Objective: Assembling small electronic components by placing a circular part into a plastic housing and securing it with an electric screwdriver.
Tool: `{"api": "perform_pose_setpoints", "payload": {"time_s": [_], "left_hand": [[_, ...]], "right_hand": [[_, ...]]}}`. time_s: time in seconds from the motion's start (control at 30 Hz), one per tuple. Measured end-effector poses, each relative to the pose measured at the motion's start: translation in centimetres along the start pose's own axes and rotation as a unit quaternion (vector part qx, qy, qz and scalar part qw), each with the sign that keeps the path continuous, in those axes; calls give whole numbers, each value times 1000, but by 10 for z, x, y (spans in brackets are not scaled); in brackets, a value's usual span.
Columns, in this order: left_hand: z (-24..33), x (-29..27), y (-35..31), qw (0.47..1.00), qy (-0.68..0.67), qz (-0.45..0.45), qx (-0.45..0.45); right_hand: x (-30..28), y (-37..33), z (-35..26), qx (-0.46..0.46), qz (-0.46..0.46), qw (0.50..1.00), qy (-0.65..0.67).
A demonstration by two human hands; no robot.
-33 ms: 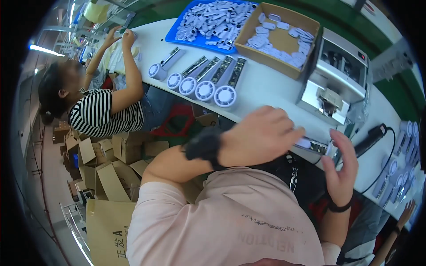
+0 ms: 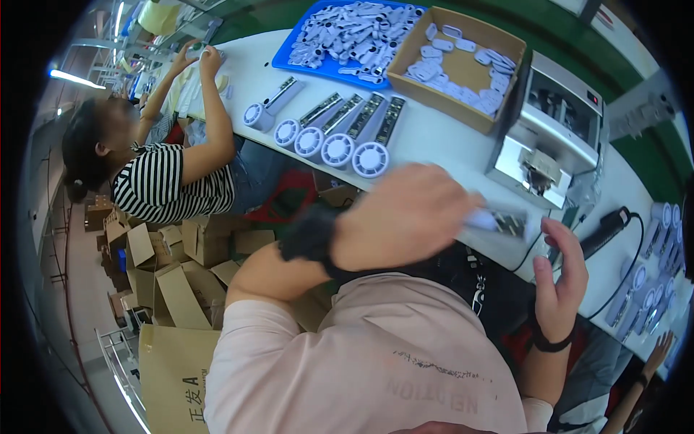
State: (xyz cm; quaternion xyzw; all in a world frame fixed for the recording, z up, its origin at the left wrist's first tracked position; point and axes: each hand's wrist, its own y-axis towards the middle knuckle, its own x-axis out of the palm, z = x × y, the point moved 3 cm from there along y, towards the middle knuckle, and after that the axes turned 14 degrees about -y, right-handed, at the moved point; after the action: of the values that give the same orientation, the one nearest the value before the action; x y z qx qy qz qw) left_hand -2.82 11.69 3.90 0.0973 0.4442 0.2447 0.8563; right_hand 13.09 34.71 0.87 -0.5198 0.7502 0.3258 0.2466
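White bench (image 2: 441, 145), left hand (image 2: 405, 217) unmoved

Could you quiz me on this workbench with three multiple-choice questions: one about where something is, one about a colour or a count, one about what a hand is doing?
1. Where does the cardboard box of white parts stand?
A. right beside the blue tray
B. on the floor
C. on the seated person's lap

2. How many round-headed devices lie in a row on the white table?
A. two
B. five
C. nine

3. What is the left hand doing?
A. lying flat and empty
B. gripping a small white part
C. resting on a carton

Answers:
1. A, its side meets the blue tray on the table.
2. B, five round white heads show side by side.
3. B, a small white part sticks out of its closed fingers, while the right hand is open and empty.
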Motion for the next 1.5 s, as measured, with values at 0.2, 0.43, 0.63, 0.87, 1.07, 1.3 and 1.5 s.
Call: {"api": "perform_pose_setpoints", "payload": {"time_s": [0.2, 0.43, 0.63, 0.87, 1.07, 1.3, 1.5], "left_hand": [[-138, -205, -88, 912, 222, 167, -302], [-300, -275, -174, 866, 179, 135, -448], [-317, -262, -183, 860, -7, 149, -488], [-269, -211, -78, 946, 157, 164, -231], [-320, -176, -30, 888, 361, 21, -285], [-304, -185, -25, 935, 217, 96, -263], [-88, -82, -48, 883, -323, 200, -274]], "right_hand": [[59, 54, -50, -66, -109, 991, -41], [161, 136, -92, -264, -109, 942, -178], [183, 152, -102, -323, -65, 907, -260], [164, 132, -114, -349, -150, 884, -272], [93, 72, -101, -176, -199, 936, -231], [56, 36, -1, -47, -118, 956, -264], [27, 25, -16, -64, 8, 981, -185]]}}
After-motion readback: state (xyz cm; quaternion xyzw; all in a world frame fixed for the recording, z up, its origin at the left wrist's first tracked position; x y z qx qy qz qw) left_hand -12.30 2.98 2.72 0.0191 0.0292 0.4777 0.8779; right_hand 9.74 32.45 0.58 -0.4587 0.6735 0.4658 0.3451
